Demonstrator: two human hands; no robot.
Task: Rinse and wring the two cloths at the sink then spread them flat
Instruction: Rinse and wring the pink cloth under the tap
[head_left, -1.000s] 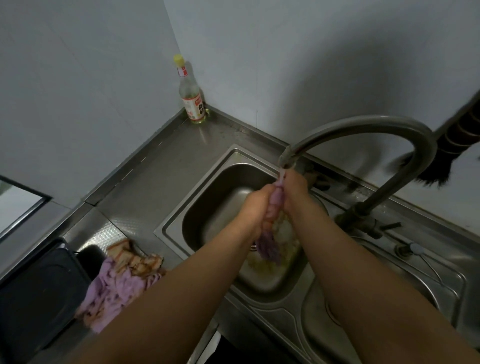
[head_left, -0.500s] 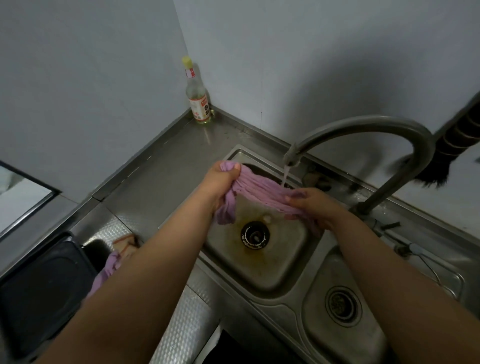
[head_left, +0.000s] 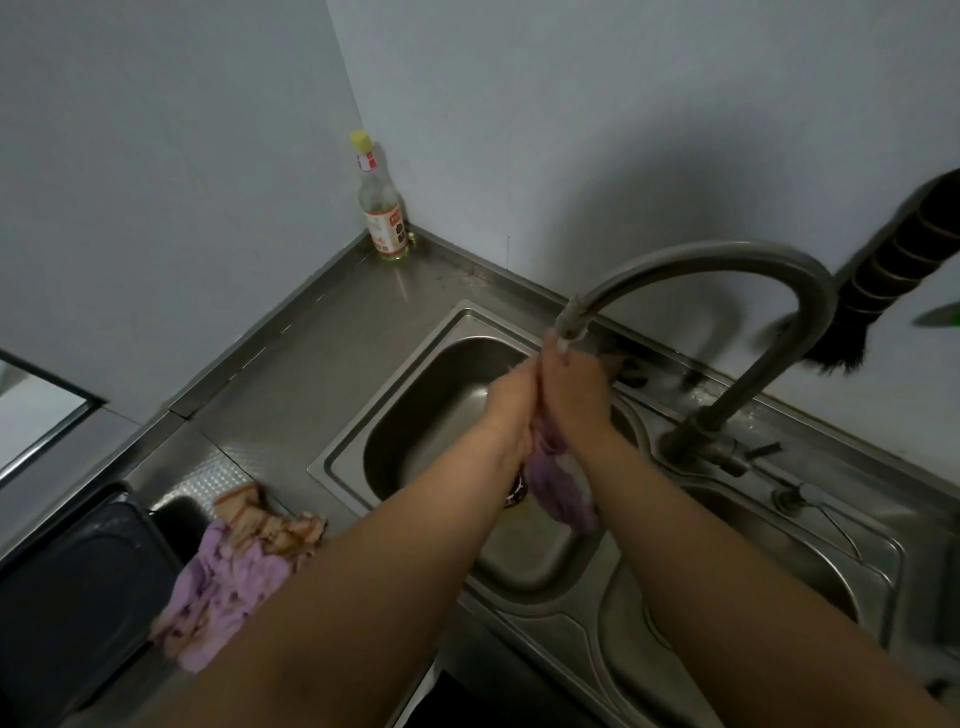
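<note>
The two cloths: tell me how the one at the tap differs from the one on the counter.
The purple cloth is gripped by the left hand and right hand, bunched and hanging over the sink under the tap; the patterned cloth lies untouched in a crumpled heap on the counter. The purple cloth looks plain; the patterned cloth has dark spots and an orange-brown checked part. Both are largely purple, and neither is spread flat.

both hands (head_left: 545, 400) squeeze purple cloth (head_left: 558, 486) under faucet (head_left: 727, 270), over sink (head_left: 415, 415)
</note>
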